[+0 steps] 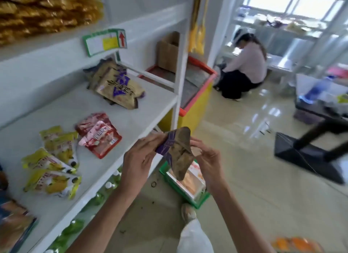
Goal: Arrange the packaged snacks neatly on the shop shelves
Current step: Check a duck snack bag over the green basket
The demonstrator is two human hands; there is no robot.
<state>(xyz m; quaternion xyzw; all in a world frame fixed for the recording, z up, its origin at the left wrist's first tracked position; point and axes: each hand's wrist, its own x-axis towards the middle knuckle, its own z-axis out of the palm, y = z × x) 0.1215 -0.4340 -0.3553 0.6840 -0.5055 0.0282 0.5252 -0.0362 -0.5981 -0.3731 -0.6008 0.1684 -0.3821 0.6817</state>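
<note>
Both hands hold one brown-and-purple packet [178,152] in the air, just off the front edge of the white shelf [131,124], above a green crate [188,185] on the floor. The left hand [140,158] grips the packet's left side, fingers curled over its purple edge; the right hand [207,158] pinches its right edge between thumb and fingers.

On the shelf, more brown packets [116,86] lie in a loose overlapping pile toward the back right corner. Red packets [98,135] lie near the middle, close to the front edge, and yellow packets [54,162] lie scattered to their left. Gold packets [47,9] are stacked on the shelf above, whose front rail carries a green-framed price tag [104,42].

Beyond the shelf's right end stands a chest freezer [195,94] with a red rim and a cardboard box [168,52] on top. Farther back, another person [244,68] crouches on the floor.
</note>
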